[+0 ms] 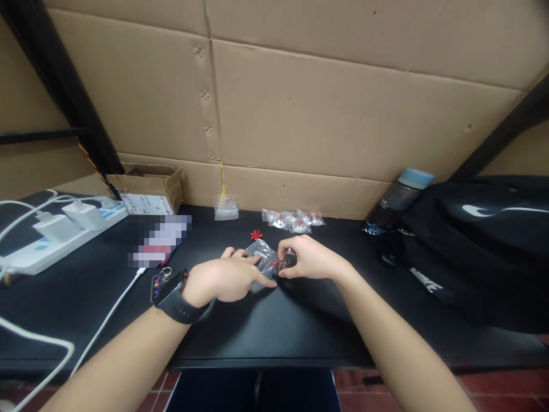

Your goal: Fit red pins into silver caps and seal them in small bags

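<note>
A clear plastic bag (262, 252) lies on the black tabletop between my hands. My left hand (234, 277), with a dark watch on its wrist, rests palm down with fingers apart, its index finger and thumb touching the bag. At the bag's right edge, my right hand (306, 258) has its thumb and fingers curled round a small red item (281, 265), which is partly hidden by the fingers and the clear film. Just beyond the bag is a little pile of red pieces (256, 234). Several small clear packets with red bits (294, 219) lie farther back.
A clear plastic box (226, 207) stands by the cardboard wall (300, 114). On the left are a power strip (64, 240), a cardboard box (150, 186), a blurred phone-like item (160, 243) on a white cable, and a keyring (160, 280). A bottle (397, 200) and black bag (480, 252) occupy the right.
</note>
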`<act>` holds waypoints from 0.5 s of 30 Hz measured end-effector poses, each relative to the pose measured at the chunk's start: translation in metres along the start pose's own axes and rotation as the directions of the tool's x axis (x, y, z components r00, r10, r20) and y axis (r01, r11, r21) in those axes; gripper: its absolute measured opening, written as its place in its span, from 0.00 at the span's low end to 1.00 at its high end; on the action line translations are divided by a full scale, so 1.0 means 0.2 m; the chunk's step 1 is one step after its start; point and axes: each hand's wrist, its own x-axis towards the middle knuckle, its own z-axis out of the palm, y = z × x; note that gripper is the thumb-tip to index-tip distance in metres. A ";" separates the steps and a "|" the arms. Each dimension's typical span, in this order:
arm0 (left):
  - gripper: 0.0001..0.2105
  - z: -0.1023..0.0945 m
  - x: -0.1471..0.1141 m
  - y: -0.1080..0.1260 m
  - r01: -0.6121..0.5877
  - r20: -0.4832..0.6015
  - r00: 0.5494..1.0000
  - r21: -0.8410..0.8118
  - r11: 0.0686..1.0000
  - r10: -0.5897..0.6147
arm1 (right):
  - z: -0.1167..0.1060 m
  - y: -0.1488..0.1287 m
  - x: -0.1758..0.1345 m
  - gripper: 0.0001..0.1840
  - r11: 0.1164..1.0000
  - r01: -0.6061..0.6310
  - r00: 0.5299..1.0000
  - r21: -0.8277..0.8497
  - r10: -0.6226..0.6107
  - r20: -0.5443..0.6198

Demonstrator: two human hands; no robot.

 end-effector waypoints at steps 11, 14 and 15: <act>0.26 0.03 0.02 -0.02 -0.030 -0.015 0.999 0.014 0.999 0.030 | 0.08 -0.01 0.02 0.18 0.998 -0.050 0.998 -0.044 0.051 0.037; 0.25 0.02 0.01 -0.01 -0.030 -0.012 0.999 0.013 0.999 0.030 | 0.08 -0.02 0.01 0.20 0.998 -0.050 0.997 -0.037 0.052 0.049; 0.26 0.02 0.01 -0.01 -0.026 -0.009 1.000 0.012 1.000 0.026 | 0.07 -0.02 0.01 0.21 0.998 -0.055 0.997 -0.032 0.057 0.052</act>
